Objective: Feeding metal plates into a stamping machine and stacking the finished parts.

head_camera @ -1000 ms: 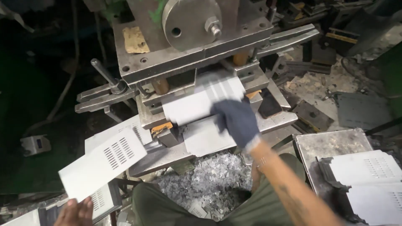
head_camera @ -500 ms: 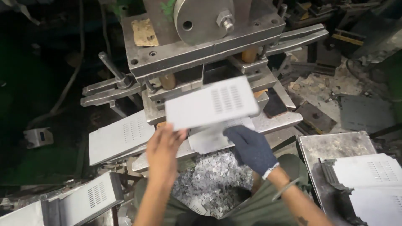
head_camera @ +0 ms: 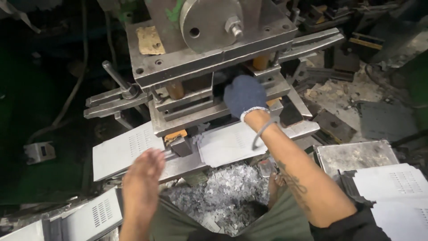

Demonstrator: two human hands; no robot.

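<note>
Your right hand (head_camera: 244,95), in a dark blue knit glove, reached into the grey steel press die (head_camera: 209,89), seating a sheet; its grip was hidden. Your bare left hand (head_camera: 142,172) hovered open over the perforated grey metal sheet (head_camera: 122,149) at the press bed's left edge. Next: clear both hands.

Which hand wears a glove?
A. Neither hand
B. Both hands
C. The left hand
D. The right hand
D: the right hand wears a dark blue glove and reaches into the press, while the left hand is bare.
</note>
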